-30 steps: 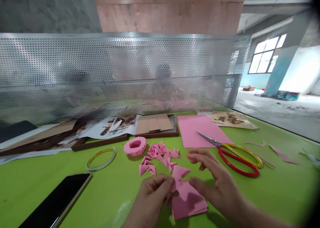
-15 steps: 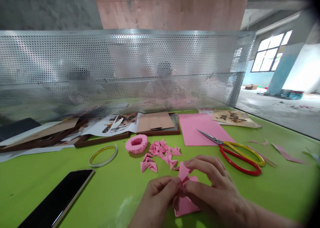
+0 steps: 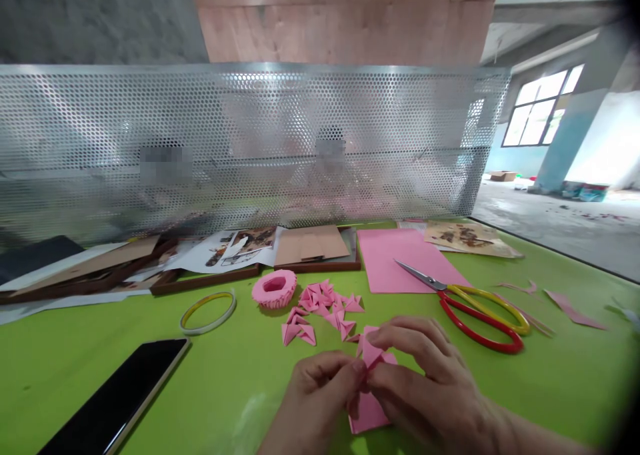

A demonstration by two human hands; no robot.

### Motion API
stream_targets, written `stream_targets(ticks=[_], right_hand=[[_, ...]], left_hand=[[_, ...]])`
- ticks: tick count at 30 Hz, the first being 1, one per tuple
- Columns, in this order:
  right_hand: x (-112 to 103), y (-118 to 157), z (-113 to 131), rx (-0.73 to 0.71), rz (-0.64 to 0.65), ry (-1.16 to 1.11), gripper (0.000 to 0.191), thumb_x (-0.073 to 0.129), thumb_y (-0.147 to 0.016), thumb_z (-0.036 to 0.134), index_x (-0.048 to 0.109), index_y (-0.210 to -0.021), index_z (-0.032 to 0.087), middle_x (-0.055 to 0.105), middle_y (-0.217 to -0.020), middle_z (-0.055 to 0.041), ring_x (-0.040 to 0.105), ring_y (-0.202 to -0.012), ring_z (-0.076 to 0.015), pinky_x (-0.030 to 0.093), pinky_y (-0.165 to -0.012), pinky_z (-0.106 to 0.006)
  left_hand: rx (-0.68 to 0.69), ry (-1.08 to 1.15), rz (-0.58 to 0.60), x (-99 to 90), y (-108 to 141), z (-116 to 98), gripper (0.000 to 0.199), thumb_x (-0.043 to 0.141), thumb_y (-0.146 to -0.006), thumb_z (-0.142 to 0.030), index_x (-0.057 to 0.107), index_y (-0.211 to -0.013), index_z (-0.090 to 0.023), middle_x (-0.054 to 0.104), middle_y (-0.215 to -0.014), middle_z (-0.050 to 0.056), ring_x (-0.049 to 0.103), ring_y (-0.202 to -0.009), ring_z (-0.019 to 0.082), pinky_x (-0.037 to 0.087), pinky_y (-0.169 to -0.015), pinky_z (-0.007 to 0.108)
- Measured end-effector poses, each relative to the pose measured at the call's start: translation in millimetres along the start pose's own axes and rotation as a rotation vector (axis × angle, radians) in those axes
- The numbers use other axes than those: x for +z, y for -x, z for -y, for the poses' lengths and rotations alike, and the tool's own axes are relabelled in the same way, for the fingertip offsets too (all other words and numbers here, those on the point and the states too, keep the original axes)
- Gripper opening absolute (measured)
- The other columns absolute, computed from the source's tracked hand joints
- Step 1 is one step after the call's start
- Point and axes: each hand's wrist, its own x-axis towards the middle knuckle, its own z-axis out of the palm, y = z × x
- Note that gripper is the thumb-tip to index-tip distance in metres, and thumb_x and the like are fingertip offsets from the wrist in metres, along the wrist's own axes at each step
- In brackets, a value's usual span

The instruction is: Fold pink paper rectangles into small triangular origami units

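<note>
A folded piece of pink paper (image 3: pixel 367 412) is held narrowly between the fingers of the left hand (image 3: pixel 320 388) and the right hand (image 3: pixel 425 375), close above the green table (image 3: pixel 225 388), and the two hands are almost touching each other. Just beyond the hands, small folded pink triangles (image 3: pixel 320 302) are lying in a loose group beside a round pink paper model (image 3: pixel 274 290). To the right, red and yellow scissors (image 3: pixel 480 320) are lying with their blades on a pink sheet (image 3: pixel 400 258).
</note>
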Motion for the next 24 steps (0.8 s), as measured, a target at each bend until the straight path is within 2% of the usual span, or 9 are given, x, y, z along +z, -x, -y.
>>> stream_targets(ticks=[4,9,13,17,21,24], right_hand=[[3,0,1,0.112,0.015,-0.076,0.017,0.055,-0.074,0.004,0.064,-0.076,0.018,0.053,-0.103,-0.0054,0.049,-0.096,-0.0208,0.043,-0.078,-0.031],[11,3,3,0.273,-0.045,-0.137,0.018,0.059,-0.069,0.004,0.063,-0.071,0.021,0.048,-0.106,-0.0045,0.049,-0.098,-0.0220,0.043,-0.079,-0.033],[16,7,4,0.387,-0.038,-0.151,0.018,0.060,-0.068,0.005,0.062,-0.070,0.023,0.046,-0.111,-0.0050,0.046,-0.107,-0.0265,0.042,-0.081,-0.037],[16,9,5,0.500,0.003,-0.188,0.015,0.060,-0.069,0.010,0.062,-0.069,0.024,0.046,-0.114,-0.0055,0.045,-0.110,-0.0281,0.043,-0.079,-0.038],[17,11,5,0.572,0.021,-0.233,0.015,0.061,-0.070,0.010,0.060,-0.070,0.025,0.047,-0.112,-0.0046,0.048,-0.108,-0.0260,0.044,-0.079,-0.035],[18,12,6,0.614,-0.019,-0.282,0.018,0.060,-0.068,0.009,0.053,-0.070,0.025,0.050,-0.109,-0.0024,0.048,-0.108,-0.0231,0.043,-0.082,-0.032]], left_hand=[[0.033,-0.083,-0.016,2.2,-1,0,0.027,0.071,-0.067,-0.037,0.067,-0.055,-0.013,0.051,-0.051,-0.002,0.042,-0.054,0.011,0.032,-0.057,0.024],[0.100,-0.186,-0.023,2.7,-2,6,0.029,0.067,-0.070,-0.039,0.068,-0.057,-0.013,0.051,-0.051,-0.002,0.042,-0.051,0.012,0.033,-0.053,0.025],[0.156,-0.295,-0.086,7.1,3,-1,0.028,0.064,-0.073,-0.037,0.071,-0.059,-0.014,0.052,-0.054,-0.001,0.043,-0.051,0.011,0.033,-0.051,0.023],[0.182,-0.365,-0.063,9.1,6,-6,0.025,0.060,-0.076,-0.034,0.073,-0.064,-0.015,0.053,-0.060,0.000,0.050,-0.058,0.014,0.038,-0.055,0.024],[0.268,-0.347,-0.104,7.0,5,3,0.020,0.062,-0.075,-0.030,0.073,-0.064,-0.018,0.056,-0.064,0.002,0.052,-0.061,0.016,0.039,-0.057,0.025],[0.321,-0.357,-0.126,5.5,4,12,0.020,0.062,-0.075,-0.031,0.073,-0.063,-0.018,0.058,-0.065,0.003,0.052,-0.063,0.017,0.040,-0.059,0.025]])
